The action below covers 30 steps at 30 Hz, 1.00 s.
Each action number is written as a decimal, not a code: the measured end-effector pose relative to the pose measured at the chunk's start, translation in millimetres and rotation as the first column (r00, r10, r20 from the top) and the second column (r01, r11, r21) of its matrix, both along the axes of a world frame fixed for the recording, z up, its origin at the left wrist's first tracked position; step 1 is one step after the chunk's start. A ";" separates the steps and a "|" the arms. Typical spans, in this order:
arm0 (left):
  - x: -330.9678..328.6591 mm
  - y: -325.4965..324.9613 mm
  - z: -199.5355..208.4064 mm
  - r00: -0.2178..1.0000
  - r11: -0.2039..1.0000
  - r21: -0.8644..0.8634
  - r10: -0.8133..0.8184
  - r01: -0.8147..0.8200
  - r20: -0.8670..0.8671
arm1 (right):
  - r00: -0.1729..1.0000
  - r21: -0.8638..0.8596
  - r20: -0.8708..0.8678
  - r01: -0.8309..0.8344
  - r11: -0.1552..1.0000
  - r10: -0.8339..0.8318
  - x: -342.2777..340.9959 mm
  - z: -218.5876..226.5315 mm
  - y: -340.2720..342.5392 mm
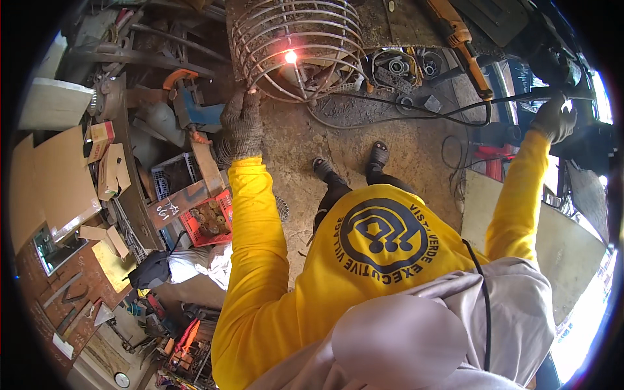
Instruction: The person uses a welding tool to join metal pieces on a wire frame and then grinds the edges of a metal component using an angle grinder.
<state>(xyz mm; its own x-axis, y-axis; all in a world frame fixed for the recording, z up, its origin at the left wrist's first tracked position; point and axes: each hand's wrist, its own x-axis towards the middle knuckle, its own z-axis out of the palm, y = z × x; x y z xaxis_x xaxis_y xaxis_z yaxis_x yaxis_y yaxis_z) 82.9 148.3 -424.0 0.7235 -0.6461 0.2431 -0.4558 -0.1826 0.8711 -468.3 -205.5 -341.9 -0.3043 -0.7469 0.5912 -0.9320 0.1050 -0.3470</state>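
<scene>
Brown, flat cardboard sheets (58, 185) crowd the workshop at frame left. Near upper centre, my left fingers (236, 110), in grey knit, meet the lower-left rim of the round, rusty metal-wire cage (300, 47); whether they close on it I cannot tell. I'd hold that contact steady and off the reddish glow (290, 57) among its rings. Past the brown counter (404, 23) edge, worn concrete floor (292, 140) offers moving room, bounded by the orange-and-black angle grinder's (463, 42) cable. Far right, my right fingers (567, 122) curl loosely; their hold I cannot tell.
</scene>
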 end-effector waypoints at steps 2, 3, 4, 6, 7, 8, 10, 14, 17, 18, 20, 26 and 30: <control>5.2 1.8 -8.1 0.999 0.999 0.041 -0.006 0.004 0.032 | 0.925 -0.074 0.067 -0.370 0.926 0.375 64.0 9.2 71.9; 3.2 1.4 -9.0 0.995 1.000 0.001 -0.003 0.003 -0.104 | 0.821 -0.115 0.236 -0.507 0.854 0.519 107.8 8.7 115.8; -0.9 4.9 -6.3 0.973 0.999 -0.033 0.005 -0.013 -0.230 | 0.626 -0.144 0.518 -0.607 0.781 0.582 158.7 3.1 157.4; -2.3 0.1 -10.0 0.951 0.999 -0.041 0.004 -0.018 -0.309 | 0.118 -0.173 0.933 -0.680 0.713 0.339 237.9 -9.9 214.2; -0.7 1.1 -11.0 0.969 1.000 -0.004 0.026 -0.028 -0.244 | 0.023 -0.031 0.997 -0.780 0.625 0.078 250.2 -33.5 214.8; 0.0 -4.1 -10.1 0.984 0.999 0.028 0.031 -0.026 -0.178 | -0.015 -0.091 0.988 -0.862 0.499 0.155 257.1 -83.5 202.5; 3.7 -2.2 -19.4 0.839 0.994 -0.079 0.025 -0.081 -0.544 | -0.439 -0.146 0.751 -0.839 0.524 -0.494 289.0 -84.4 206.3; 1.7 -2.5 -36.4 0.546 0.932 -0.359 -0.273 -0.055 -0.792 | -0.596 -0.462 0.653 -0.802 0.378 -0.468 324.7 -89.3 216.7; 0.5 -7.2 -39.2 -0.115 0.694 -0.718 -0.719 -0.063 -0.685 | -0.678 -0.513 0.537 -0.735 0.444 -0.502 328.2 -91.6 220.1; -1.7 -7.4 -41.2 -0.132 0.690 -0.718 -0.723 -0.091 -0.678 | -0.698 -0.508 0.503 -0.716 0.478 -0.510 327.7 -92.4 220.0; -5.5 -7.5 -44.6 -0.165 0.683 -0.716 -0.730 -0.144 -0.663 | -0.654 -0.477 0.585 -0.756 0.449 -0.479 329.4 -94.2 219.8; -7.0 -6.6 -42.7 -0.152 0.764 -0.602 -0.640 -0.232 -0.753 | -0.645 -0.441 0.604 -0.760 0.478 -0.467 333.5 -89.3 222.2; -12.0 -10.5 -33.0 -0.096 0.789 -0.572 -0.602 -0.223 -0.793 | -0.644 -0.424 0.609 -0.758 0.496 -0.464 334.8 -81.8 220.9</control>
